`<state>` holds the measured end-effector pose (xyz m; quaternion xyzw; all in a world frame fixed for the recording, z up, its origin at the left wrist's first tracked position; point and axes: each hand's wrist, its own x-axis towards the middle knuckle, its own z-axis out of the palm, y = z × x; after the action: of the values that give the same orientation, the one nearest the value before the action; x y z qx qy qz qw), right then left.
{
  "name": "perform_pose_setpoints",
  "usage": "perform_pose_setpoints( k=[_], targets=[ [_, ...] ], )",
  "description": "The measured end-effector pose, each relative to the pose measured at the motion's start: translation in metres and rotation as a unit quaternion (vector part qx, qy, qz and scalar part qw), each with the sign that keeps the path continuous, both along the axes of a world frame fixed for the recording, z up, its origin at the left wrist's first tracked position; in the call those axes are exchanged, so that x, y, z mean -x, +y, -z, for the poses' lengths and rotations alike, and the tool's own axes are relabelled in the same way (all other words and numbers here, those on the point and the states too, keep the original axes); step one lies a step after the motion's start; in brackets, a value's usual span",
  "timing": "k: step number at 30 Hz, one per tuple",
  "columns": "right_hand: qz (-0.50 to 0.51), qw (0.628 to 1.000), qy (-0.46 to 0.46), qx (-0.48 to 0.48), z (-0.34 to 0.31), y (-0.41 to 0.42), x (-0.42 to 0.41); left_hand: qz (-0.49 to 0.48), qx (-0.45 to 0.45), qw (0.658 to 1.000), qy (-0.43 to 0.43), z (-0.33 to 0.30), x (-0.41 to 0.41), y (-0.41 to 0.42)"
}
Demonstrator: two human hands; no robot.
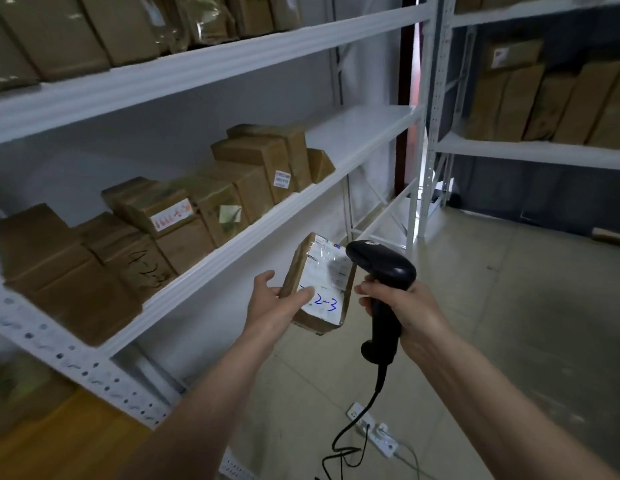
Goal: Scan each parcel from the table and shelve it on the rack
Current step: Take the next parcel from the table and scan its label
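A: Where's the parcel point(320, 284)?

B: Held in the left hand point(273, 299), thumb across its white label, just beside the scanner point(381, 271) the right hand point(402, 310) is gripping.

A: How to scan it well?

B: I'd tilt the label flat toward the scanner's nose and keep the thumb off the barcode.

A: Counts?

B: One parcel in hand, one scanner. On the rack point(253, 233) left of the hands, roughly nine shelved boxes point(183, 216); blur prevents an exact count.

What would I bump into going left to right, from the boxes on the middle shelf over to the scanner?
Shelved boxes → left hand → parcel → scanner → right hand.
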<state>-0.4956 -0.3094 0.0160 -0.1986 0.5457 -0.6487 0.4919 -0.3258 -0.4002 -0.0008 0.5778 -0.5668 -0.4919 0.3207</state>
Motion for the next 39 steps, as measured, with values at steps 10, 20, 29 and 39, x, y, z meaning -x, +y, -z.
perform_pose_setpoints(
  k=[10,20,29,39],
  targets=[
    [0.032,0.999,0.019,0.034,-0.027,-0.089,0.073,-0.002,0.095,0.995,0.001,-0.016,0.073,-0.104],
    [0.017,0.995,0.046,0.091,-0.074,-0.188,0.107,0.006,0.164,0.986,0.029,-0.09,0.115,-0.204],
    [-0.035,0.969,0.076,0.234,-0.154,-0.261,0.141,-0.047,0.318,0.946,-0.035,-0.179,0.128,-0.239],
    [-0.089,0.928,0.095,0.35,-0.228,-0.341,0.207,-0.098,0.439,0.884,-0.125,-0.267,0.206,-0.282]
  ],
)
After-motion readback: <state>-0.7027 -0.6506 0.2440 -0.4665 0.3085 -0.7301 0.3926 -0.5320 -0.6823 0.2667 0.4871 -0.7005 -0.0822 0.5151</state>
